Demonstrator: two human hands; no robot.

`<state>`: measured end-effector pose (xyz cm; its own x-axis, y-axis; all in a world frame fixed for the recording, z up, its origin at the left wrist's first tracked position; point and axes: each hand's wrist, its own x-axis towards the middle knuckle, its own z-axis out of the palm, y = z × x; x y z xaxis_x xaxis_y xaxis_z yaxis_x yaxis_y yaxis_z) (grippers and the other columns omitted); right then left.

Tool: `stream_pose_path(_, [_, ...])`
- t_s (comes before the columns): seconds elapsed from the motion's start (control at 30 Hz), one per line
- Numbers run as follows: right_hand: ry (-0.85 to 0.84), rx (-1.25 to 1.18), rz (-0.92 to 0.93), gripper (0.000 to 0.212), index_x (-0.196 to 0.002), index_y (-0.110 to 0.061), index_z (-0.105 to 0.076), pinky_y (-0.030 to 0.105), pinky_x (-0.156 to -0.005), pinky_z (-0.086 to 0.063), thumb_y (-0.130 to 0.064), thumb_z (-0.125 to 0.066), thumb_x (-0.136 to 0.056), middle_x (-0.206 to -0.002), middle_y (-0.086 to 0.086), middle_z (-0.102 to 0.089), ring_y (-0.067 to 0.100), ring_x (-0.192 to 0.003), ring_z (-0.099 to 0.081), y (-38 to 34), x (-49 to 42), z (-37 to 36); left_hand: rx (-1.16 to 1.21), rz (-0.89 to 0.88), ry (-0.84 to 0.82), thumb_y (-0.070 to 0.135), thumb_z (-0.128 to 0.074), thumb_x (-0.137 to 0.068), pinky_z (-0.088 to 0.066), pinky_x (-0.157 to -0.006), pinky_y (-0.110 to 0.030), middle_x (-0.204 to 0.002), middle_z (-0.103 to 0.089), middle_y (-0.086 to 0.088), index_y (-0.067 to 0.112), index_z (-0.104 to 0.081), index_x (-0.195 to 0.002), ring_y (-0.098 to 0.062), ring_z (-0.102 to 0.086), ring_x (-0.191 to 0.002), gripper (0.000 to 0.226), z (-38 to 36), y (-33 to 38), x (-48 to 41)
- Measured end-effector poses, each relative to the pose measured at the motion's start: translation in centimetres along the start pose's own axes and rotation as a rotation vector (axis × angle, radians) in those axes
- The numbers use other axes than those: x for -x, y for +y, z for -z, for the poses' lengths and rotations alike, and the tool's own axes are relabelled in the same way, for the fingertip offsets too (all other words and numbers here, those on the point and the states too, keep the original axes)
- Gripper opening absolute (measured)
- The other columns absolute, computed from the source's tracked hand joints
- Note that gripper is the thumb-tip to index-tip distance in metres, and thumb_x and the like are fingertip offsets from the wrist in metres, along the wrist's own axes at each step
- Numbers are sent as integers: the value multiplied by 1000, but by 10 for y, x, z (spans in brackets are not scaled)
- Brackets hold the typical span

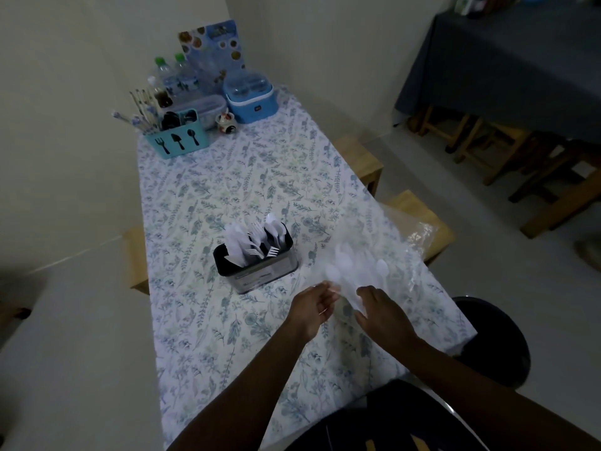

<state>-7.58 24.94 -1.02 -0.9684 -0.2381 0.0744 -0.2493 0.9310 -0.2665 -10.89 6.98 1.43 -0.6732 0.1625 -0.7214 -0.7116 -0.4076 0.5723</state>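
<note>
A black cutlery holder (257, 268) stands mid-table, filled with white plastic forks, knives and spoons. To its right lies a bunch of white plastic spoons (349, 268) on a clear plastic bag (413, 242). My left hand (313, 309) and my right hand (380, 312) sit close together at the near end of the spoons. Both have curled fingers around the spoon handles. The exact contact is blurred.
A floral tablecloth (247, 190) covers the table. At the far end stand a teal cutlery caddy (177, 138), water bottles (177, 74), a blue container (250, 96) and a small figurine (226, 122). Wooden benches (361, 157) flank the right side. A dark stool (494, 340) sits near right.
</note>
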Motion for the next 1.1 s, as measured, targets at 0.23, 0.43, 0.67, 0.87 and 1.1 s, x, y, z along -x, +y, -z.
stream_pose_path(0.23, [-20,-60,35,20,-71,-16,-54,22,-44,-41,-9,-71,-79,-61,-3,-51,11,-49,-50,3,-18,18,-590,-296,13,52,-58,-84,-51,-90,-35,-102,-74,-2,17,-70,-101,-18,-68,-95,41,10,-6,3])
stream_pose_path(0.43, [-19,-68,58,14,-78,-18,-55,18,-44,-27,-17,-68,-83,-61,-2,-51,15,-47,-49,13,-19,32,-1791,-806,-255,36,-42,-97,-37,-106,-38,-144,-50,-1,27,-49,-137,-28,-43,-135,42,37,-57,-10])
stream_pose_path(0.67, [-60,-82,109,14,-80,-15,-57,20,-46,-35,-14,-70,-83,-64,-1,-51,14,-51,-52,26,-19,32,-2024,-768,-320,44,-37,-94,-24,-107,-45,-151,-40,6,40,-49,-132,-21,-42,-136,39,50,-77,-16])
stream_pose_path(0.87, [-164,-229,36,20,-97,-14,-58,34,-75,-48,-25,-41,-97,-92,3,-61,20,-84,-57,34,-19,40,-2050,-885,-218,42,-39,-91,-47,-96,-40,-139,-54,7,38,-54,-122,-20,-55,-125,35,43,-75,-16])
stream_pose_path(1.1, [-21,-272,35,13,-84,-17,-55,26,-53,-45,-24,-64,-88,-68,-5,-53,10,-59,-53,35,-13,45,-1536,-618,232,52,-49,-81,-51,-82,-26,-98,-63,8,24,-62,-102,-9,-61,-90,37,-4,-65,-37])
